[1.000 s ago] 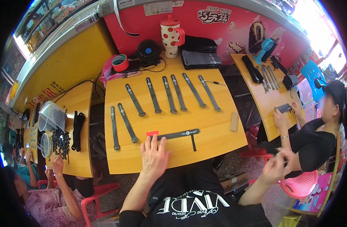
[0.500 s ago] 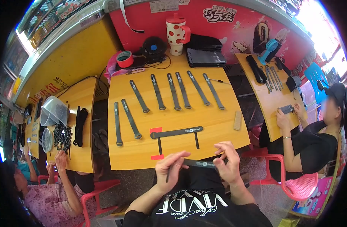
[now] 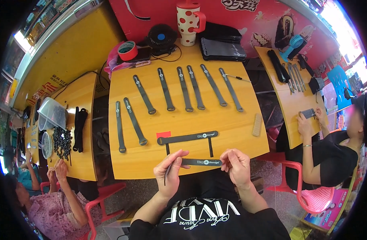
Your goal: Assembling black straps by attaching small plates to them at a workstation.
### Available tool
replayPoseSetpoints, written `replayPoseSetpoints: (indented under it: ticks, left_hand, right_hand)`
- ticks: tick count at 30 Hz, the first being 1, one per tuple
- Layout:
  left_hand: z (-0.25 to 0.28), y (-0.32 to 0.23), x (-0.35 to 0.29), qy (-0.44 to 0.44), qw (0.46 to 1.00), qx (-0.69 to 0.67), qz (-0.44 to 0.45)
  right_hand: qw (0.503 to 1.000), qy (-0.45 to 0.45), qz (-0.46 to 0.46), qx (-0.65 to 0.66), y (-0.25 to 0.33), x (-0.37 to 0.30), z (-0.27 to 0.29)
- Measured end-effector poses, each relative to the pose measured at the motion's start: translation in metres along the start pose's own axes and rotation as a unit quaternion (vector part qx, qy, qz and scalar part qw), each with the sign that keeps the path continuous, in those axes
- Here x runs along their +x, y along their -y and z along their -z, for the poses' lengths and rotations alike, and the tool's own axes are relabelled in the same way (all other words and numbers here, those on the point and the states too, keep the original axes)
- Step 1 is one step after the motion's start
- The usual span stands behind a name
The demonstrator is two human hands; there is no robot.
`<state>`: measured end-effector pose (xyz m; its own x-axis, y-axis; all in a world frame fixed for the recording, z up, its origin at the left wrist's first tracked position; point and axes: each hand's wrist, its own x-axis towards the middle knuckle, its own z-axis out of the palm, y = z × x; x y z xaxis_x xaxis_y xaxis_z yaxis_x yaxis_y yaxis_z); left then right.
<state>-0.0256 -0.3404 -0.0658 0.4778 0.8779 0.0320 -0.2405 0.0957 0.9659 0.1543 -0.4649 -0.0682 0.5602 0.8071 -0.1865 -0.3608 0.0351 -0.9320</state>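
Stretched level over the table's front edge is a dark grey strap (image 3: 201, 162) with white print. My left hand (image 3: 169, 172) pinches it near its left end, and a dark piece hangs below those fingers. At the other end, the thumb and fingers of my right hand (image 3: 236, 166) are closed on the strap. Just beyond my hands, a similar strap (image 3: 183, 138) with a ring-shaped left end lies crosswise on the table. Two short dark strips run toward me from it, the left one by a red tape patch (image 3: 164, 135). Farther off, several straps (image 3: 184, 90) lie side by side.
A small brush (image 3: 256, 125) lies by the right edge, and a thin tool (image 3: 238, 78) farther back. Behind stand a fan (image 3: 161, 38), a dotted tumbler (image 3: 188, 24), a tape roll (image 3: 128, 51) and stacked dark straps (image 3: 222, 49). People work at tables on both sides.
Both hands have risen toward the table, and the strap has been turned level with its printed face showing. My right fingers have closed in at its end. The view has shifted slightly.
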Motion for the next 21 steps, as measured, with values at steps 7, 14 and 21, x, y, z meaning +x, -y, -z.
replayPoseSetpoints:
  ticks: [7, 14, 21]
  left_hand:
    - [0.001, 0.007, 0.006, -0.011, 1.0, 0.008, 0.01]
    - [0.037, -0.009, 0.014, -0.04, 0.995, 0.055, 0.076]
    - [0.046, -0.013, 0.026, -0.069, 0.989, 0.057, 0.115]
  right_hand:
    - [0.999, 0.035, 0.014, -0.039, -0.001, -0.001, -0.014]
    - [0.994, -0.015, -0.033, -0.108, 0.005, 0.01, -0.003]
    - [0.977, -0.041, 0.054, -0.201, -0.002, 0.032, -0.008]
